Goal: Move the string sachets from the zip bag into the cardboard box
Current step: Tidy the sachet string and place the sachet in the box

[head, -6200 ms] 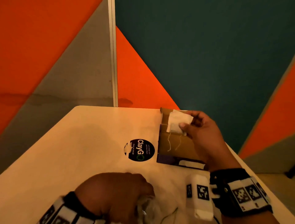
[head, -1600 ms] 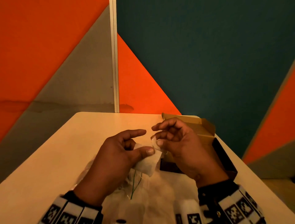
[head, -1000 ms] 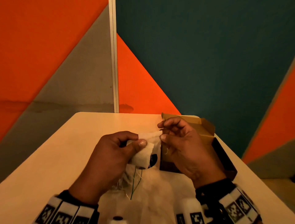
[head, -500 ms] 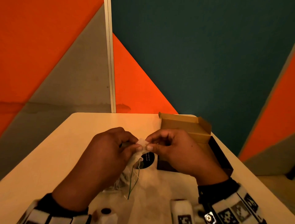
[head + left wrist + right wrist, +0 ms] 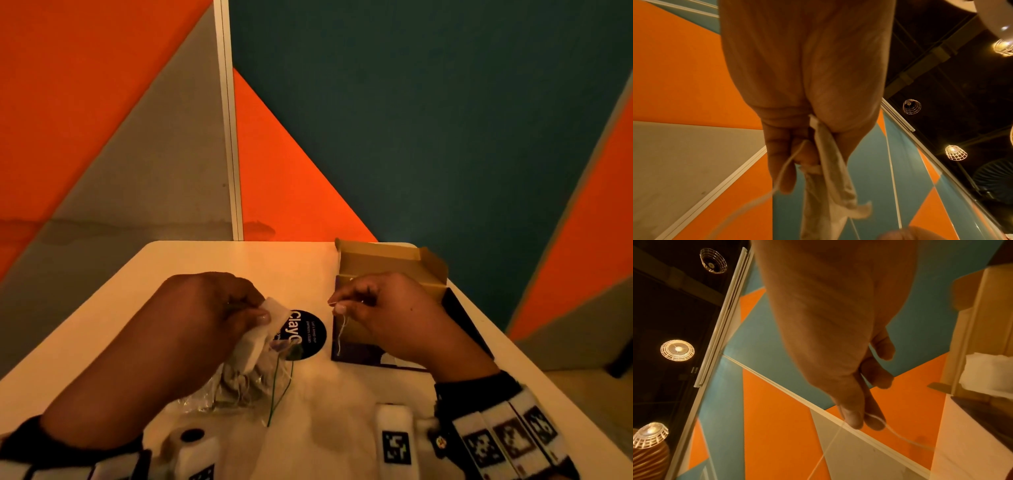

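My left hand (image 5: 239, 308) pinches a white cloth sachet (image 5: 265, 329) between thumb and fingers, just above the clear zip bag (image 5: 239, 383) lying crumpled on the table. The left wrist view shows the sachet (image 5: 828, 170) hanging from the fingers with its string (image 5: 781, 172) trailing. My right hand (image 5: 346, 303) pinches a thin white string (image 5: 340, 332) at thumb and forefinger, in front of the open cardboard box (image 5: 387, 270). In the right wrist view the string (image 5: 875, 416) loops from the fingertips, and a white sachet (image 5: 986, 371) lies inside the box (image 5: 972, 321).
A round black sticker (image 5: 308, 334) marks the cream table (image 5: 120, 325) between my hands. A green thread (image 5: 274, 394) trails from the bag. The box lid flap (image 5: 455, 315) lies open to the right. Orange, grey and teal wall panels stand close behind the table.
My hands met at the sachet, then drew apart. The left hand kept the sachet over the bag, and the right hand moved right toward the box with a string.
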A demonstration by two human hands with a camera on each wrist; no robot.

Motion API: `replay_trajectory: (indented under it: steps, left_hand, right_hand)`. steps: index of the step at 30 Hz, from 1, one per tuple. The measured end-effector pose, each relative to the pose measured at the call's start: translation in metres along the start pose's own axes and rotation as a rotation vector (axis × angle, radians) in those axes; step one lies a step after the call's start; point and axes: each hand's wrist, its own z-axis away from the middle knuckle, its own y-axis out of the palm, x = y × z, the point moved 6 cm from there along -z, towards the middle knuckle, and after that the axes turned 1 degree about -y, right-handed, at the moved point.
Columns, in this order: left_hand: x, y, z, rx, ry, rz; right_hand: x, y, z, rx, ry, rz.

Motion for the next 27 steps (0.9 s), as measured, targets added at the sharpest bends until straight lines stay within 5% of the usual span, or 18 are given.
replay_trajectory:
  steps: [8, 16, 27]
  left_hand:
    - [0.008, -0.001, 0.000, 0.044, -0.037, 0.031]
    - [-0.005, 0.015, 0.003, 0.123, -0.006, 0.001]
    - [0.009, 0.015, 0.001, 0.185, -0.069, 0.090]
  right_hand:
    - [-0.017, 0.005, -0.002, 0.015, 0.111, 0.177]
    - [0.030, 0.031, 0.010, 0.208, -0.118, -0.110]
    - [0.015, 0.011, 0.005, 0.108, -0.091, -0.224]
